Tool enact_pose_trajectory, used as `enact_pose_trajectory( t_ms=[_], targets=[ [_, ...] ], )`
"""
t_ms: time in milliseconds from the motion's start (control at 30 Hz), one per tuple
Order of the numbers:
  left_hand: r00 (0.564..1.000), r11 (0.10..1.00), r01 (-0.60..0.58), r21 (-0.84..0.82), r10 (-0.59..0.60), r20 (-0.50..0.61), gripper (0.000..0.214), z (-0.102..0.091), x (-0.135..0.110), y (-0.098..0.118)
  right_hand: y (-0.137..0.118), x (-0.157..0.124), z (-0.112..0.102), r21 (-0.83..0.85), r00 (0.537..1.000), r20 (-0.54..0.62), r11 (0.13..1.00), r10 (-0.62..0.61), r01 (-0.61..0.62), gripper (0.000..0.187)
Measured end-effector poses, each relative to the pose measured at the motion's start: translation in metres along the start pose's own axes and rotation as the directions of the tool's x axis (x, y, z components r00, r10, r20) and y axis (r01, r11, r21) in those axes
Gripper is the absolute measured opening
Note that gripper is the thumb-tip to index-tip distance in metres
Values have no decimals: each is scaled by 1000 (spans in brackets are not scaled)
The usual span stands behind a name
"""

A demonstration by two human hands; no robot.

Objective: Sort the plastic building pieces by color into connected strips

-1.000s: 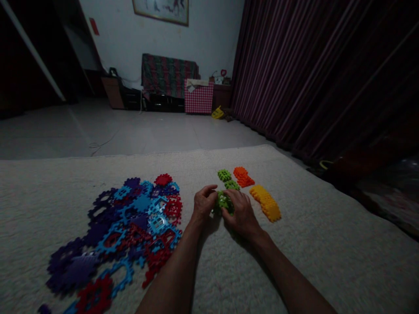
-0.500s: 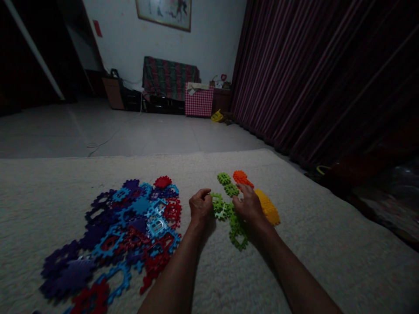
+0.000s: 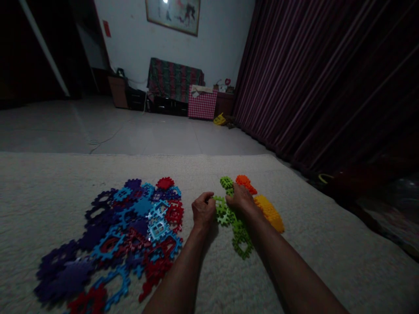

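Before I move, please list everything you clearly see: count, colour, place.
Mixed pieces: many, red-blue-purple, left
Green pieces: several, green, centre
Orange pieces: some, orange, right of centre
Yellow pieces: several, yellow, rightmost
Mat: one, cream, under pieces
Floor: one, grey, beyond mat
Picture: one, pale, on wall
Cabinets: uncounted, dark, along wall
Striped cloth: one, green-red, by wall
Curtain: one, purple, right
Checked cloth: one, red-white, near curtain
Yellow thing: one, yellow, by curtain
Left hand: one, bare, beside green pieces
Right hand: one, bare, at green pieces
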State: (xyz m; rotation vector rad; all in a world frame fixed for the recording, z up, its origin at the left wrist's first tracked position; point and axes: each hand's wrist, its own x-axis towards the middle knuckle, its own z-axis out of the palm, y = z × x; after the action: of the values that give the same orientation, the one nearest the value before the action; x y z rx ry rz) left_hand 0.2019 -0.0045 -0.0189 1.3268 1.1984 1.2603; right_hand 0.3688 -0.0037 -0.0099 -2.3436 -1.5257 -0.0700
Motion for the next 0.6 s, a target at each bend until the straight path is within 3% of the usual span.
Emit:
enact_pose_trajectory(
  t_ms=[133,333,600],
  targets=[
    [1000,1000,-17,2,17,-9,29,1,0,-2,2,1,4,-69,1000,8,998,10,-9,46],
    [999,1000,-10,21,10,-35,30,1,3,-6,6,-2,7,-78,984,-154,994,-85,74,39],
    [997,999,11,32,-8,-79,31,1,4,-7,-11,39,-16,33,986,-158,998,-50,56,38]
  ],
)
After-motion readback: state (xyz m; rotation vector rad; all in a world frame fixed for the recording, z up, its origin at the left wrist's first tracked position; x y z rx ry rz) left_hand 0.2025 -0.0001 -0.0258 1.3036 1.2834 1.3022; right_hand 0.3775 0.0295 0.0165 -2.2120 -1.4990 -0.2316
